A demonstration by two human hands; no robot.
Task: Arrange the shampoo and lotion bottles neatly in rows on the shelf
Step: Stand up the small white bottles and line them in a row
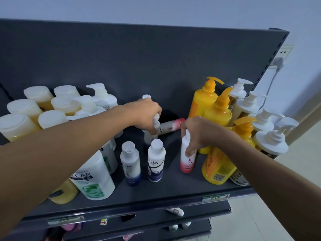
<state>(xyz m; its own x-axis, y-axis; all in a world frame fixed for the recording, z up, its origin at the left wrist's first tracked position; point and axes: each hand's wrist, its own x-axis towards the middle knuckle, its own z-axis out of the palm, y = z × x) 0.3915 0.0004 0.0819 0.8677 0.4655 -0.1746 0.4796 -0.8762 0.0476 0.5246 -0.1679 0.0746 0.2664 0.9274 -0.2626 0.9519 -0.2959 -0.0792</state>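
I count two held: left hand (147,113) grips white bottle (155,125), right hand (197,134) grips pink bottle (187,161). Dove bottle (130,162) and Lux bottle (155,163) upright, one lying bottle (171,126), on shelf (173,186).

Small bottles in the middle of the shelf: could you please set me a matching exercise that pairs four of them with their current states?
Things:
1. Lux bottle
2. pink Dove bottle
3. pink-based bottle
4. small white bottle

States:
A. held by the right hand
B. upright, untouched
C. lying on its side
D. held by the left hand

Pairs: 1-B, 2-C, 3-A, 4-D
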